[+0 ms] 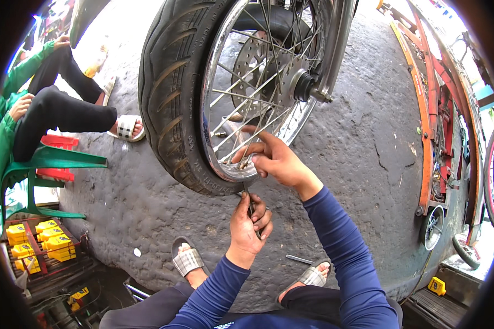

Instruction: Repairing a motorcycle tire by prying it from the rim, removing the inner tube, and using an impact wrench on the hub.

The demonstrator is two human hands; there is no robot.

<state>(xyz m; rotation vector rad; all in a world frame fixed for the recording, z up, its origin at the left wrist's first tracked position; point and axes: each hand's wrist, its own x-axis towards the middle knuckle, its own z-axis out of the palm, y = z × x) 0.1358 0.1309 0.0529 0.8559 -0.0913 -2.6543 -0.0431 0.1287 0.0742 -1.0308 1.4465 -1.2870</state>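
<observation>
A spoked motorcycle wheel stands raised in front of me, with a black treaded tire [169,98] on a shiny metal rim [206,109]. My left hand [248,226] is closed around a dark, slim tire lever [251,209], whose upper end meets the lower edge of the tire and rim. My right hand [277,159] reaches to the lower spokes from the right, index finger stretched out and thumb close to the rim. Some of its fingers pass among the spokes [252,107], and nothing shows in them. Behind the spokes sits a perforated brake disc [247,68].
A metal bar [300,259] lies on the dark, rough ground near my right foot. On the left, a person in green sits on a green chair [66,158], above a rack of yellow bottles [57,244]. An orange metal frame [422,126] runs along the right.
</observation>
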